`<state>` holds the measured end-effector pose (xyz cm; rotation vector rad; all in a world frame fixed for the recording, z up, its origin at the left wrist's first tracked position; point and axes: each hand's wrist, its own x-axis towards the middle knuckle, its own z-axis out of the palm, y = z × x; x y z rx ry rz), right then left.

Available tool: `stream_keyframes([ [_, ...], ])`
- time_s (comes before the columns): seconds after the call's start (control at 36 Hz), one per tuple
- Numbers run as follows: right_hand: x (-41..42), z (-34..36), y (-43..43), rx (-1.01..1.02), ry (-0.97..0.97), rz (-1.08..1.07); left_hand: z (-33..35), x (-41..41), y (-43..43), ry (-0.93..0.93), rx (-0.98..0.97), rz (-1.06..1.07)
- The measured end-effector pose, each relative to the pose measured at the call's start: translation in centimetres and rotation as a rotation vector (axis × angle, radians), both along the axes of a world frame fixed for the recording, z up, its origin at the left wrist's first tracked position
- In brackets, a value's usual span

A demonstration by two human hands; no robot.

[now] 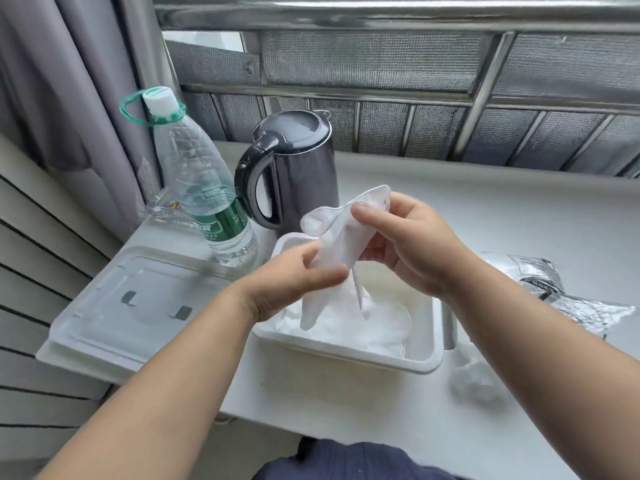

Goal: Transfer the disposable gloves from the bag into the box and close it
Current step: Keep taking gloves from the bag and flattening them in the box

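Observation:
A white open box stands on the table in front of me, with thin white gloves piled inside. Above it both hands hold one disposable glove. My right hand pinches its upper part with the thumb in front. My left hand grips its lower part, and the glove's fingers hang down into the box. The clear plastic bag lies crumpled to the right of the box. The box's translucent lid lies flat to the left.
A dark electric kettle stands behind the box, with a clear water bottle to its left. A crumpled bit of plastic film lies at the box's right front. A grey curtain hangs at the left, and a metal window rail runs behind.

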<state>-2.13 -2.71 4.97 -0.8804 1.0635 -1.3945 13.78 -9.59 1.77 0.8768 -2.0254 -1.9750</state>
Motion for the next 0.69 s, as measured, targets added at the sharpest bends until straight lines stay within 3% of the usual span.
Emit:
stream_keyframes([
  [0.11,-0.7,-0.6,-0.6,0.01,-0.013,-0.21,-1.1,-0.1,-1.1,-0.06,-0.011,0.053],
  [0.22,-2.0,-1.6,0.0,0.089,0.152,-0.467,-1.1,0.2,-2.7,-0.071,0.064,0.106],
  [0.42,-2.3,-3.5,1.9,0.353,0.564,-0.412,-0.2,0.1,-5.1,-0.191,0.064,0.014],
  [0.56,-2.1,-4.5,2.8,0.485,0.865,-0.302,0.2,-1.2,-6.1,-0.437,-0.402,-0.066],
  [0.64,-1.7,-5.4,3.0,0.64,1.182,-0.132,-1.2,-2.5,-5.8,-0.595,-0.949,-0.186],
  [0.69,-1.4,-6.2,3.1,0.72,1.377,-0.07,-2.3,-2.8,-4.9,-0.597,-1.178,-0.223],
])
